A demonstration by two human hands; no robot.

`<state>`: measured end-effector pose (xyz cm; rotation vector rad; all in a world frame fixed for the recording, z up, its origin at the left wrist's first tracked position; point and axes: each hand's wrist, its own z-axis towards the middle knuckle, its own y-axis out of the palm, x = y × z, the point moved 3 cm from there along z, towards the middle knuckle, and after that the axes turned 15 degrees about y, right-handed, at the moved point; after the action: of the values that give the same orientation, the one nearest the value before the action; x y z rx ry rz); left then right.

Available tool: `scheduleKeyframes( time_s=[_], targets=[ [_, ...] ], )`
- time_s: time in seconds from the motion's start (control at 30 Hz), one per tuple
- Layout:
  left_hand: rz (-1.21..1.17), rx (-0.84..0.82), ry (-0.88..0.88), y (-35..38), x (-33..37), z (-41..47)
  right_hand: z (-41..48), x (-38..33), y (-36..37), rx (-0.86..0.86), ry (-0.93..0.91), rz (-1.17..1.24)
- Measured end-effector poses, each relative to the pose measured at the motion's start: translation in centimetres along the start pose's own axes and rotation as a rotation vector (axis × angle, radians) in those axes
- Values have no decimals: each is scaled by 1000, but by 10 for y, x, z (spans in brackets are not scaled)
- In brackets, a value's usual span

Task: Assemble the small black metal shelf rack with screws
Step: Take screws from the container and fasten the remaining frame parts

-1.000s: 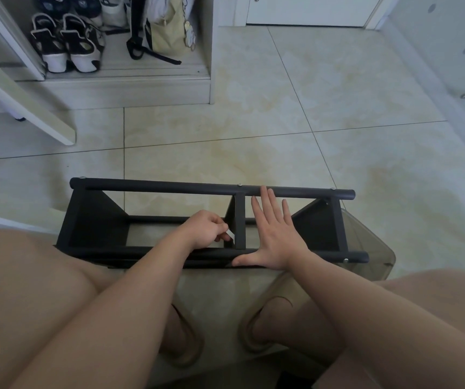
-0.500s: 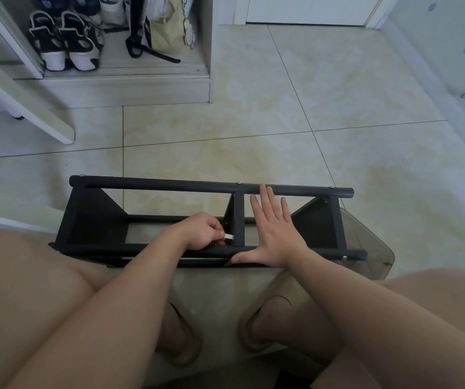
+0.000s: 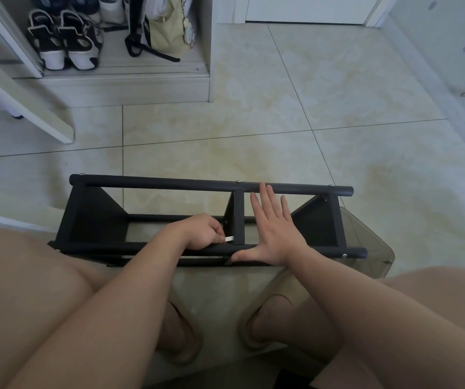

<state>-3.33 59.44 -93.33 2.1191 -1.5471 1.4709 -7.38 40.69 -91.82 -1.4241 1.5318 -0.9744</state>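
The rack (image 3: 169,184) looks mostly built. The left hand (image 3: 199,233) pinches a small white piece (image 3: 229,239) at the divider (image 3: 238,214) just past its fingers, while the right hand (image 3: 276,234), fingers straight, braces.

The left hand (image 3: 197,233) wraps its curled fingers (image 3: 217,228) round a small tool (image 3: 229,238), so only a short white end shows and its kind cannot be told. What that end meets on the rack (image 3: 169,185) is too small to make out. The forearms cover part of the slippers (image 3: 186,346), the rack hides most of the clear grey counter (image 3: 377,248), and the upper edge cuts off the back shoes (image 3: 110,8) and the bag (image 3: 166,32).
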Motion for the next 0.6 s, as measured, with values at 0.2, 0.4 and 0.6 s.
scheduleKeyframes(
  time_s=[0.2,0.4,0.6],
  targets=[
    [-51,142,46,-3,-1,-1,1,1,-2,-15,2,-21],
    [-164,177,65,-4,3,0,13,-3,-15,12,-120,-138],
    [-325,204,13,-5,1,0,26,-7,-17,6,-241,-219]
  ],
)
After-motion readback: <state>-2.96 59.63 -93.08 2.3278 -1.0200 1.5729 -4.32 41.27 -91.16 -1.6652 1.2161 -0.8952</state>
